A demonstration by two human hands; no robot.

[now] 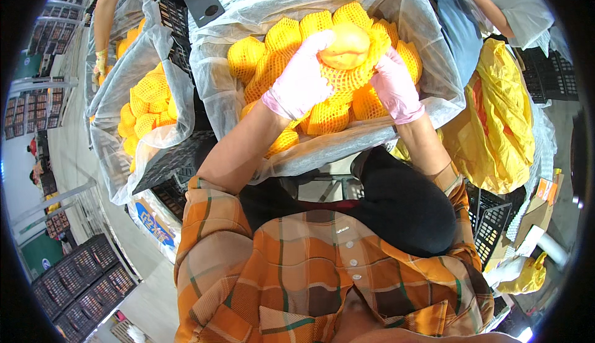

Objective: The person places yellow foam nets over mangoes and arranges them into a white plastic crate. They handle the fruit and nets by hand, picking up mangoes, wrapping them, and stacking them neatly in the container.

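Note:
My left hand (302,80), in a pink glove, grips a round orange fruit (346,48) whose upper part is bare. A yellow foam net sleeve (346,77) wraps the fruit's lower side and right edge. On the right, my right hand (397,87), gloved alike, pinches the sleeve's edge. Both hands are above a crate lined with white fabric (418,22). Inside the crate lie several fruits in yellow foam nets (281,36), partly hidden by my hands. The fruit's exact kind is hard to tell.
A second lined crate (172,57) with netted fruit (151,92) stands at left, where another person's gloved hand (101,64) reaches in. Yellow plastic bags (502,124) hang at right. A dark flat device (203,4) lies beyond the crate. Stacked black crates (83,278) fill the lower left.

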